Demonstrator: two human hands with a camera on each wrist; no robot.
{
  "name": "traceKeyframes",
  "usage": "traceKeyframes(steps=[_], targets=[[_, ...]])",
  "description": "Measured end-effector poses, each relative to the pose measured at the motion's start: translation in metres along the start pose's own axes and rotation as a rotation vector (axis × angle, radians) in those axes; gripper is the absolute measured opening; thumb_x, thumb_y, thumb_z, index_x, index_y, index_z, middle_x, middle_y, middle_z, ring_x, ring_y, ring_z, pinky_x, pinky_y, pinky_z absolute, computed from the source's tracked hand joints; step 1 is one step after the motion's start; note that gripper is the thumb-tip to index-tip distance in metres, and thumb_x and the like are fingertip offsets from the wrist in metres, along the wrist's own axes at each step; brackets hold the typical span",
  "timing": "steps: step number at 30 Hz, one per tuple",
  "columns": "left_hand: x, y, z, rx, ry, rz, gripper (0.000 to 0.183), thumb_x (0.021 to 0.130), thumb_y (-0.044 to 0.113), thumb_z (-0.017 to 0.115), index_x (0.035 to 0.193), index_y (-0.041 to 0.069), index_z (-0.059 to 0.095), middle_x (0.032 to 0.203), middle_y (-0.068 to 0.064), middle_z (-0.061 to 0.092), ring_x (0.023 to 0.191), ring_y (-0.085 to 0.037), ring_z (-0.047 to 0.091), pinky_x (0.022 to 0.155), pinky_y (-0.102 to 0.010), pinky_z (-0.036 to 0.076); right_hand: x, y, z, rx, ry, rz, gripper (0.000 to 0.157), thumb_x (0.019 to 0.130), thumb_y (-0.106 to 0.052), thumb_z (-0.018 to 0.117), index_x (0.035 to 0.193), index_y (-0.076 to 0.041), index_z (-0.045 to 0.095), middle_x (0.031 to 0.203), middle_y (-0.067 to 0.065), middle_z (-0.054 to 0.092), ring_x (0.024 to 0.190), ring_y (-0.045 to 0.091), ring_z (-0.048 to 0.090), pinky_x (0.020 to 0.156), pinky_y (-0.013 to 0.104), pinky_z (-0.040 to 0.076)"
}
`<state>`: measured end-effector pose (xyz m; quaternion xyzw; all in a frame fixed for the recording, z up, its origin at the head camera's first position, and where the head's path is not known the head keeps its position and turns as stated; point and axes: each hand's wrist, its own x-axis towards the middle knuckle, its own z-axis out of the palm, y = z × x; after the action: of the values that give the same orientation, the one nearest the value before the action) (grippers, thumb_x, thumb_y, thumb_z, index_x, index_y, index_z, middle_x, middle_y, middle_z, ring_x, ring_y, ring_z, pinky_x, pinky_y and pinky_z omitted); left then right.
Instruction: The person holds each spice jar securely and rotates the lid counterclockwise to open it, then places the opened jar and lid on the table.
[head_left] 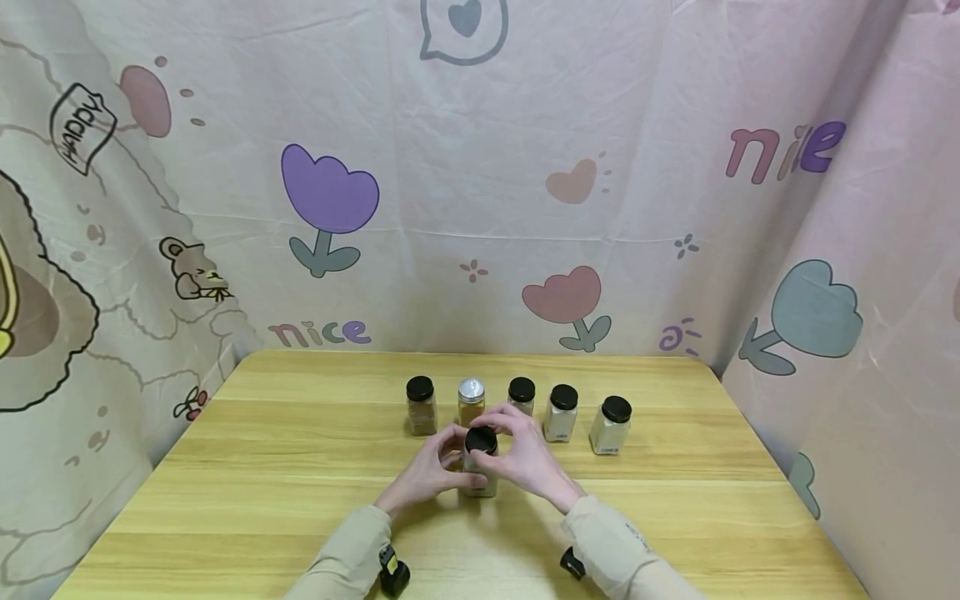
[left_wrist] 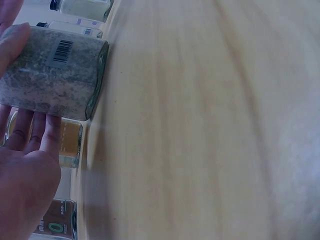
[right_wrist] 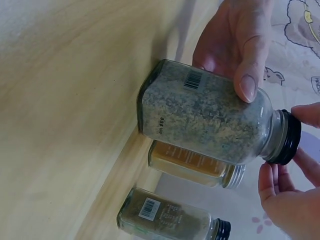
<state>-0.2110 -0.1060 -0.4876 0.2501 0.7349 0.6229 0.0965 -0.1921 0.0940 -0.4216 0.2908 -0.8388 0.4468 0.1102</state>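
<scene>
A square glass jar of grey flaky seasoning with a black lid stands upright on the table, between both hands. My left hand grips the jar's body, thumb on the barcode side and fingers round the other. From above, my right hand holds the lid, thumb and fingertips on its rim in the right wrist view. Just behind is a silver-capped jar of yellow-orange powder, partly hidden by the hands.
A black-lidded jar of brown powder stands at the back left. To the right are more black-lidded jars, one partly behind the right hand, one of pale contents and another farther right. A printed cloth hangs behind the wooden table.
</scene>
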Motion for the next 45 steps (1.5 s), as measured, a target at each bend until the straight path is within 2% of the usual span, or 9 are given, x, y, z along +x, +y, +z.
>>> traceKeyframes(steps=[5, 7, 12, 16, 26, 30, 34, 39, 45], targets=[[-0.0001, 0.0008, -0.0004, 0.008, 0.003, -0.002, 0.052, 0.08, 0.012, 0.085, 0.124, 0.004, 0.056, 0.129, -0.012, 0.059, 0.12, -0.011, 0.059, 0.115, -0.035, 0.047, -0.0015, 0.0003, -0.0005, 0.014, -0.027, 0.012, 0.042, 0.079, -0.007, 0.081, 0.119, -0.005, 0.07, 0.117, 0.007, 0.066, 0.105, 0.025, 0.065, 0.094, 0.039, 0.059], [-0.0002, 0.0007, -0.0005, 0.005, 0.0, 0.001, 0.052, 0.081, 0.012, 0.084, 0.123, 0.004, 0.056, 0.128, -0.012, 0.06, 0.119, -0.009, 0.06, 0.114, -0.031, 0.048, -0.0016, 0.0006, 0.0007, 0.017, -0.007, 0.032, 0.043, 0.079, -0.012, 0.084, 0.118, -0.005, 0.07, 0.116, 0.006, 0.065, 0.104, 0.024, 0.064, 0.092, 0.037, 0.059], [-0.0005, 0.0003, -0.0006, -0.015, -0.008, 0.009, 0.051, 0.081, 0.011, 0.084, 0.123, 0.003, 0.055, 0.128, -0.013, 0.06, 0.117, -0.006, 0.06, 0.116, -0.039, 0.046, 0.0002, 0.001, 0.0041, 0.011, 0.072, 0.057, 0.04, 0.075, -0.019, 0.089, 0.109, -0.005, 0.073, 0.107, 0.004, 0.067, 0.093, 0.019, 0.06, 0.08, 0.03, 0.055], [-0.0002, 0.0, -0.0005, -0.024, -0.009, 0.016, 0.051, 0.081, 0.01, 0.084, 0.123, 0.002, 0.055, 0.128, -0.013, 0.059, 0.117, -0.006, 0.06, 0.117, -0.046, 0.045, 0.0012, 0.0006, 0.0047, 0.003, 0.085, 0.055, 0.037, 0.075, -0.017, 0.089, 0.106, -0.004, 0.073, 0.104, 0.003, 0.068, 0.089, 0.017, 0.06, 0.077, 0.026, 0.054], [0.0004, -0.0011, -0.0004, -0.013, -0.005, 0.018, 0.052, 0.081, 0.011, 0.085, 0.124, 0.003, 0.056, 0.13, -0.014, 0.058, 0.117, -0.006, 0.059, 0.11, -0.022, 0.048, 0.0007, -0.0007, -0.0007, 0.031, -0.006, -0.027, 0.033, 0.08, -0.005, 0.079, 0.112, -0.003, 0.071, 0.113, 0.008, 0.071, 0.103, 0.025, 0.067, 0.09, 0.035, 0.06], [0.0007, -0.0014, -0.0006, -0.011, -0.004, 0.014, 0.052, 0.08, 0.011, 0.085, 0.123, 0.003, 0.056, 0.128, -0.012, 0.059, 0.117, -0.006, 0.059, 0.111, -0.023, 0.048, -0.0003, 0.0006, -0.0001, 0.038, -0.001, -0.017, 0.037, 0.081, -0.009, 0.082, 0.116, -0.004, 0.07, 0.115, 0.007, 0.068, 0.106, 0.024, 0.066, 0.093, 0.036, 0.06], [0.0013, -0.0017, -0.0007, -0.01, -0.008, 0.022, 0.051, 0.081, 0.01, 0.084, 0.123, 0.001, 0.055, 0.127, -0.012, 0.06, 0.116, -0.005, 0.059, 0.112, -0.027, 0.049, -0.0011, 0.0019, 0.003, 0.006, 0.044, 0.015, 0.04, 0.077, -0.016, 0.087, 0.112, -0.005, 0.071, 0.11, 0.005, 0.067, 0.1, 0.021, 0.064, 0.087, 0.034, 0.06], [0.001, -0.0018, -0.001, -0.016, -0.013, 0.022, 0.052, 0.081, 0.011, 0.084, 0.123, 0.001, 0.055, 0.128, -0.013, 0.059, 0.116, -0.003, 0.059, 0.109, -0.02, 0.048, -0.0003, 0.0019, 0.0051, -0.043, 0.071, 0.03, 0.038, 0.075, -0.019, 0.089, 0.106, -0.006, 0.073, 0.105, 0.003, 0.067, 0.092, 0.017, 0.061, 0.079, 0.03, 0.057], [0.0004, -0.0016, -0.0012, -0.014, -0.008, 0.033, 0.051, 0.081, 0.012, 0.084, 0.122, 0.002, 0.055, 0.128, -0.016, 0.059, 0.114, -0.002, 0.06, 0.106, -0.016, 0.049, 0.0004, 0.0006, 0.003, -0.052, 0.039, -0.006, 0.033, 0.078, -0.012, 0.085, 0.108, -0.005, 0.073, 0.108, 0.005, 0.069, 0.095, 0.02, 0.066, 0.082, 0.023, 0.056]])
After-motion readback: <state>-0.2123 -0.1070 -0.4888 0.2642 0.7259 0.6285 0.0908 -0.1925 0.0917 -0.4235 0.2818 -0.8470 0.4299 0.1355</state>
